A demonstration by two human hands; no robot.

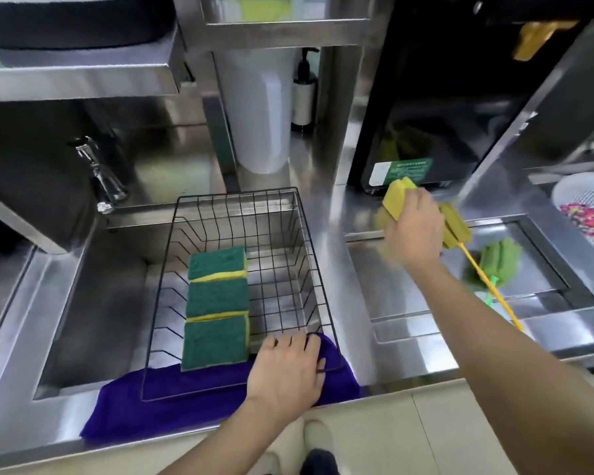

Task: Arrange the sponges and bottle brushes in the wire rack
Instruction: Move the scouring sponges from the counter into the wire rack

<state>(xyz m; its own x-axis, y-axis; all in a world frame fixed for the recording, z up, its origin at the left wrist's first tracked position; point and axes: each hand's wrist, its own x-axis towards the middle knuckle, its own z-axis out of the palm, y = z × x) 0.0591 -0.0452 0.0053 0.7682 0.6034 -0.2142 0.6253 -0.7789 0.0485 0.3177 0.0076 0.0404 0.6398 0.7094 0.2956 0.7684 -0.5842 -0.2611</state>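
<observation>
A black wire rack (302,234) sits in the steel sink, its near end on a purple cloth (172,402). Three green-and-yellow sponges (216,296) lie in a row along the rack's left side. My left hand (288,368) rests on the rack's near right rim, fingers curled over the wire. Over the counter to the right, my right hand (414,228) grips a yellow sponge (396,197) above the steel top. Just right of that hand lie a yellow-headed bottle brush (455,228) with a long yellow handle and a green-headed bottle brush (498,262).
A steel sink (93,303) with a tap (100,176) at the back left holds the rack. A black appliance (426,114) stands behind my right hand. A white colander (587,207) with pink bits sits far right. A white cylinder and a pump bottle stand at the back.
</observation>
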